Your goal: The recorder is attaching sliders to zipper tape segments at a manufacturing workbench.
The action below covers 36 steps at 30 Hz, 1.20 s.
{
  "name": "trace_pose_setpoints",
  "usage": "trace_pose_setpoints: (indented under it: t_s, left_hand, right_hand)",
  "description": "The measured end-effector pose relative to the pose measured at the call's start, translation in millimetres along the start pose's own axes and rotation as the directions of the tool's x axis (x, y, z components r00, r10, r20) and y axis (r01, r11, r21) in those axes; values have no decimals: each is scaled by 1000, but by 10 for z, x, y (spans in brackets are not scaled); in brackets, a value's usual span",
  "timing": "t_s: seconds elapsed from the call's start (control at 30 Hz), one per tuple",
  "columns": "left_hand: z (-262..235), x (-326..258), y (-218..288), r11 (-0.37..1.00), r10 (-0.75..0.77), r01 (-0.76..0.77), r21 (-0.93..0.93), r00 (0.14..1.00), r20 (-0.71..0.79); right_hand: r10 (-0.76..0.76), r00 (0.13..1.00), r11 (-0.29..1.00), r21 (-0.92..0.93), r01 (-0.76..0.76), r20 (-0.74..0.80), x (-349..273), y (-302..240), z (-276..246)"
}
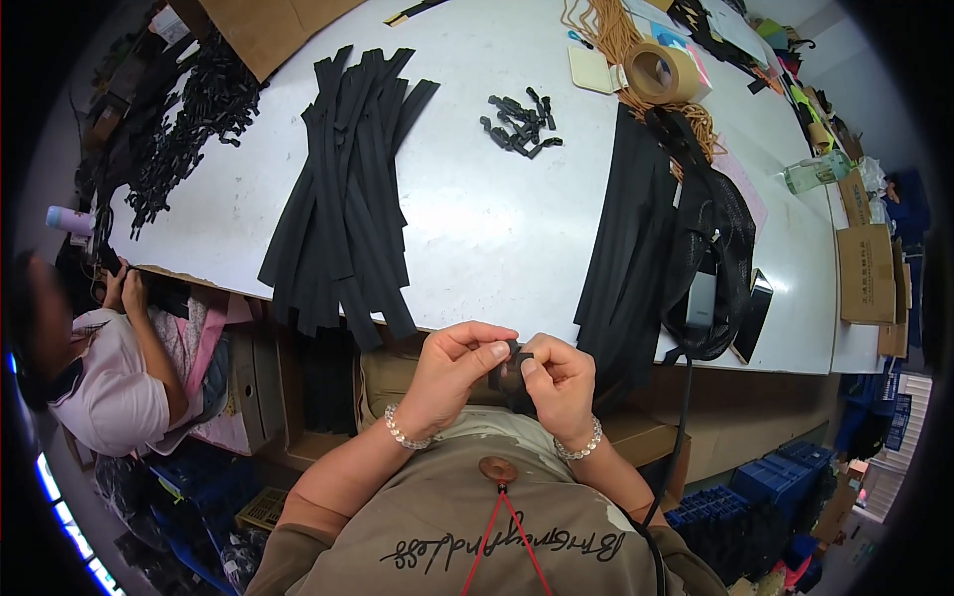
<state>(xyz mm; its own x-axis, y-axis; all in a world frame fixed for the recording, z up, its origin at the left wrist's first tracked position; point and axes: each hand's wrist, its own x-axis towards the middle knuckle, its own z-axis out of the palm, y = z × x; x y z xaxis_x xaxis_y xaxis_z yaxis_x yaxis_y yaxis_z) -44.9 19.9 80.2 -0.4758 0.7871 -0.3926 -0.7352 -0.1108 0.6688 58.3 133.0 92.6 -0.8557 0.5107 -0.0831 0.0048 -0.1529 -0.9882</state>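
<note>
Just in front of my chest, at the table's near edge, my left hand (pixel 459 370) pinches a black strap (pixel 509 385) between thumb and fingers. My right hand (pixel 559 379) is closed on the same strap, close beside the left. A small dark part shows between the fingertips, too covered to make out. Beyond my hands lies a small heap of black plastic clips (pixel 522 124). A loose pile of flat black straps (pixel 353 189) lies to the left, its ends over the table edge. More black straps (pixel 626 219) lie to the right.
A black mesh bag (pixel 730 233), a phone (pixel 752 316) and a black cable (pixel 684 427) are at the right. Behind them stand a tape roll (pixel 686 74), tan cords (pixel 601 25) and a bottle (pixel 817 172). A co-worker (pixel 109 387) sits at the left near heaped black pieces (pixel 194 119).
</note>
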Motion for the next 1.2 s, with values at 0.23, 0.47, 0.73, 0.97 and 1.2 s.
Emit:
trace_pose_setpoints:
  t_s: [0.23, 0.47, 0.73, 0.97, 1.2]
  left_hand:
    - [-20, 10, 4, 999, 21, -23, 27, 998, 51]
    - [-68, 24, -20, 999, 7, -9, 41, 999, 49]
    - [-75, 18, -9, 999, -42, 44, -18, 997, 71]
    - [-86, 11, -11, 998, -56, 54, 41, 997, 61]
    - [-72, 11, 68, 993, -58, 48, 111, 994, 87]
  right_hand:
    - [11, 1000, 1000, 12, -11, 8, 13, 3, 6]
    - [-10, 999, 998, -61, 13, 41, 6, 55, -45]
    - [3, 998, 999, -47, 0, 59, 10, 80, -70]
    - [47, 995, 998, -49, -43, 85, 20, 7, -66]
    - [66, 992, 995, -75, -59, 104, 2, 20, -90]
